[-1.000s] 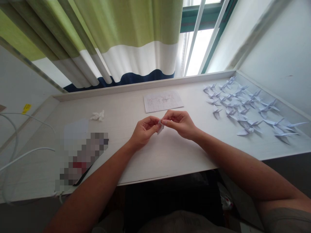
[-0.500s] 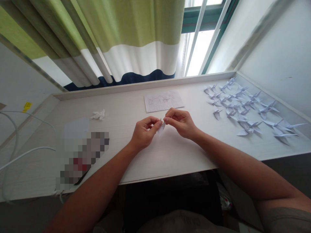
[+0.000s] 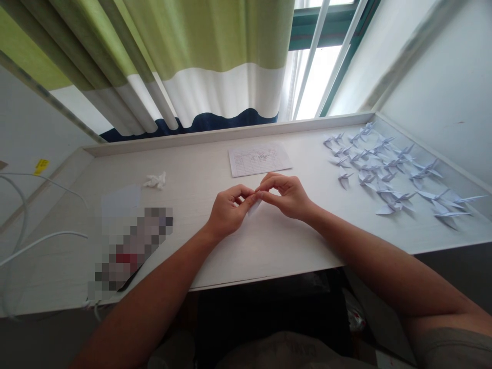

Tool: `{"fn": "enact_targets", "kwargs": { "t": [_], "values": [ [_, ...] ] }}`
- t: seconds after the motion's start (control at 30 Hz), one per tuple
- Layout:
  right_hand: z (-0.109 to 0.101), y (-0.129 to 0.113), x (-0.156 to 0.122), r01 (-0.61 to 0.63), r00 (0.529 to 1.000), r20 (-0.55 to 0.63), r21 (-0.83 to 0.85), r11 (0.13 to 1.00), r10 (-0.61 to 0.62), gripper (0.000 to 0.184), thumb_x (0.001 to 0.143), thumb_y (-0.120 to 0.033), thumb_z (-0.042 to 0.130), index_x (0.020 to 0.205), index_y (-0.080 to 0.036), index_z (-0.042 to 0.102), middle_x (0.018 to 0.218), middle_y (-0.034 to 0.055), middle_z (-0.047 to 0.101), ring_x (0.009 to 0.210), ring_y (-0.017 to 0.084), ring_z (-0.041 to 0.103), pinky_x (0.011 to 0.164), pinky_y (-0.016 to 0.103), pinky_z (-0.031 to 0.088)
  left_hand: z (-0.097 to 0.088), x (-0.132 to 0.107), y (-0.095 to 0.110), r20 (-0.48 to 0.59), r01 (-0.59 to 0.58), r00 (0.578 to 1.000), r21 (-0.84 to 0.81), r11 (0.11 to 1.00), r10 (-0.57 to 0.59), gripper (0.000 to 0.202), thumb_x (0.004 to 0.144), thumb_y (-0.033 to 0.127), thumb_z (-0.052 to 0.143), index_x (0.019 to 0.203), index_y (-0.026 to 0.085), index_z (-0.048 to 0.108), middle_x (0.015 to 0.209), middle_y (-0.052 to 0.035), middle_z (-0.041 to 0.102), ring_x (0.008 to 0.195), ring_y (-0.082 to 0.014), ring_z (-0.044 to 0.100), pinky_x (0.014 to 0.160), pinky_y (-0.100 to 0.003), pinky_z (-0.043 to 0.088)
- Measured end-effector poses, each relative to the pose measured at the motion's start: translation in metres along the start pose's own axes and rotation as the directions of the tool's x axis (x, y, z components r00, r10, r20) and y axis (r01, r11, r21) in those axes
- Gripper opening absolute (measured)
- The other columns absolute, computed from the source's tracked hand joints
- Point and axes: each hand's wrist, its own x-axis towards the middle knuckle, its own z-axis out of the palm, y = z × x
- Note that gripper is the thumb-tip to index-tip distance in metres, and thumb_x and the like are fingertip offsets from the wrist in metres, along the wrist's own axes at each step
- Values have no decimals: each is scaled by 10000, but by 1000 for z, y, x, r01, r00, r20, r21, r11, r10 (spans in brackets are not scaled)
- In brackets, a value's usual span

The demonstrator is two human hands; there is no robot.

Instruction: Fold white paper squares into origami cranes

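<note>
A small folded white paper [image 3: 253, 207] is pinched between my two hands above the middle of the desk. My left hand [image 3: 229, 209] grips it between thumb and forefinger, closed. From the other side my right hand [image 3: 285, 196] closes thumb and fingers on its upper part, and the fingertips of both hands meet there. Most of the paper is hidden behind my fingers; only a lower corner shows. Off to the right stand several folded white paper cranes [image 3: 392, 164], grouped on the desk.
A printed sheet [image 3: 260, 160] lies just beyond my hands. To the left are a crumpled white tissue [image 3: 155, 180], a pale paper sheet [image 3: 121, 200], a blurred-out object [image 3: 134, 251] and white cables [image 3: 46, 241]. A raised rim [image 3: 215, 134] borders the desk's back.
My right hand has shifted slightly left, bringing its fingertips against those of my left hand. Less of the folded paper shows now. My left hand has stayed nearly still.
</note>
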Motion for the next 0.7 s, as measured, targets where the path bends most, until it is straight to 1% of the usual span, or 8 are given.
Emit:
{"fn": "enact_targets", "kwargs": {
  "t": [0.13,0.27,0.4,0.47,0.53,0.6,0.63,0.7],
  "values": [
    [1,-1,0,-5,1000,-18,10,1000,5,166,929,-365,794,849,-222,769,849,24,742,791,172,658,736,359,498,1,0,1,-16,-13,1000,19,1000,13,343,893,535,806,828,199,780,801,-36,776,685,-151,658,606,-268,523],
    [0,-2,-1,-19,1000,-12,37,999,19,147,947,-337,774,857,-222,751,863,14,736,808,163,647,744,344,476,2,0,2,-16,-27,1000,12,1000,27,299,913,489,793,825,204,780,791,-34,772,690,-153,663,608,-269,520],
    [1,-6,0,-69,998,6,70,995,69,186,952,-377,766,844,-227,743,852,10,720,802,162,631,764,343,481,3,-1,2,-20,-15,1000,-10,1000,14,268,903,458,808,814,206,788,778,-37,770,685,-158,662,610,-278,520],
    [1,-8,1,-96,995,-5,89,991,97,228,952,-410,752,820,-225,734,827,11,707,790,166,620,767,347,493,4,-2,0,-21,-8,1000,-25,1000,7,251,898,444,813,823,205,800,783,-41,774,694,-162,666,619,-281,524],
    [0,-9,3,-110,992,-45,132,985,116,264,961,-438,721,807,-223,729,816,17,700,799,174,625,791,355,518,4,-2,-4,-29,11,999,-47,999,-12,238,891,435,820,839,202,812,789,-45,776,683,-158,657,613,-281,521],
    [-1,-9,4,-128,985,-86,196,972,148,280,976,-454,680,839,-218,741,850,28,707,823,178,647,823,365,546,5,-1,-8,-56,49,997,-82,995,-53,245,879,441,831,851,198,821,796,-47,775,652,-145,630,582,-274,503],
    [-2,-8,5,-146,982,-88,224,963,169,273,978,-457,673,878,-215,752,874,33,713,835,178,659,833,367,557,5,0,-9,-78,70,994,-106,992,-78,255,869,451,839,854,197,824,799,-46,774,641,-140,616,563,-270,492],
    [0,-7,5,-194,977,-39,257,947,211,264,962,-465,701,959,-208,760,912,38,725,851,175,674,839,363,571,5,2,-10,-123,93,986,-163,982,-114,278,845,477,857,855,200,829,818,-45,770,658,-139,616,550,-262,484]
  ]
}}
